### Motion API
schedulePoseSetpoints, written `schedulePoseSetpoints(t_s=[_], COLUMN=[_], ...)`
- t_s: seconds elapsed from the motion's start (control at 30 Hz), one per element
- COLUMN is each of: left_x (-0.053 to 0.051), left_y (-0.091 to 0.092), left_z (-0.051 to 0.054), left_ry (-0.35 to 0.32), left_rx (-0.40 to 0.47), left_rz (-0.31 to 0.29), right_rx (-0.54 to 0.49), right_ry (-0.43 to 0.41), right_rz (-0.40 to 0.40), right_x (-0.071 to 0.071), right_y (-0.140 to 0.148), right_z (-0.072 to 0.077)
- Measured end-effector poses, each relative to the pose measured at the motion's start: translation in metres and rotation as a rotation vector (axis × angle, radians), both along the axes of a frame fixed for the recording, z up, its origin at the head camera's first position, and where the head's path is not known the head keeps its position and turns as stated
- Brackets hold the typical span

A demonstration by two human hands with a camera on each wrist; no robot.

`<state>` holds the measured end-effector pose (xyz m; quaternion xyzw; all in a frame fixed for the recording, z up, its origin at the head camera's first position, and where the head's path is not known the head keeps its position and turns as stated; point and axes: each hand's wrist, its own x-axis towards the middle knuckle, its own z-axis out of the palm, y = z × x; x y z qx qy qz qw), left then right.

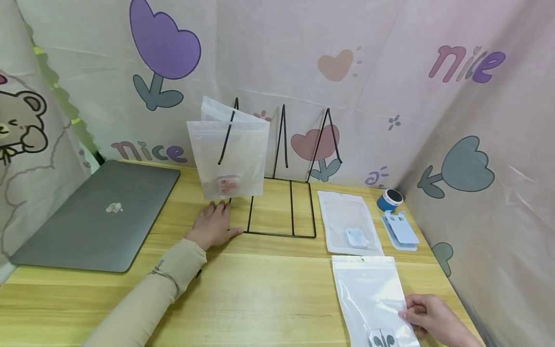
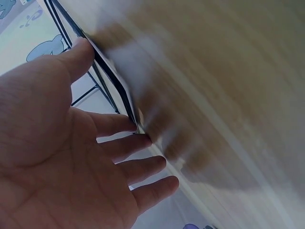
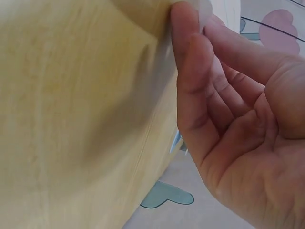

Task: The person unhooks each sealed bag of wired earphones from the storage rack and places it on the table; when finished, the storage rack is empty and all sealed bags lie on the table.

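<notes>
My left hand (image 1: 213, 225) rests with fingers spread at the front left corner of a black wire rack (image 1: 282, 235), its thumb by the base wire. In the left wrist view the fingers of the left hand (image 2: 90, 148) are nearly straight. Two white zip bags (image 1: 230, 154) hang on the rack's left arm, the front one with a pinkish earphone case at its bottom. My right hand (image 1: 433, 315) pinches the right edge of another white zip bag (image 1: 368, 294), which holds earphones in a clear case (image 1: 383, 339). Thumb and fingers of the right hand (image 3: 228, 95) meet on that edge.
A grey laptop (image 1: 99, 212), closed, lies at the left. Behind the bag at my right hand lies another zip bag (image 1: 347, 212) with a pale blue case. A blue cylindrical speaker (image 1: 387, 200) and a light blue folding stand (image 1: 401, 229) are at the right, near the curtain (image 1: 468, 120).
</notes>
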<state>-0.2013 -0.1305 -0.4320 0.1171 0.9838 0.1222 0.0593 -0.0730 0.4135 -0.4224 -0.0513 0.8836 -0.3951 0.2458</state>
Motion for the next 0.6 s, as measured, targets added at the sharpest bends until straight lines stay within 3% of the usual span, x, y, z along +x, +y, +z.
schedulePoseSetpoints(t_s=[0.2, 0.47, 0.6], left_x=[0.0005, 0.0008, 0.0011], left_y=[-0.0008, -0.0002, 0.0003], left_z=[-0.0007, 0.0007, -0.0007], left_ry=[-0.001, -0.004, -0.002], left_rx=[0.007, 0.011, 0.015], left_rz=[0.004, 0.008, 0.007], right_rx=[0.015, 0.088, 0.094], right_ry=[0.002, -0.039, -0.032], right_rz=[0.015, -0.095, -0.086], right_x=[0.0005, 0.0009, 0.0025], right_y=[-0.0013, -0.0029, -0.0014], right_z=[-0.0008, -0.0058, 0.0012])
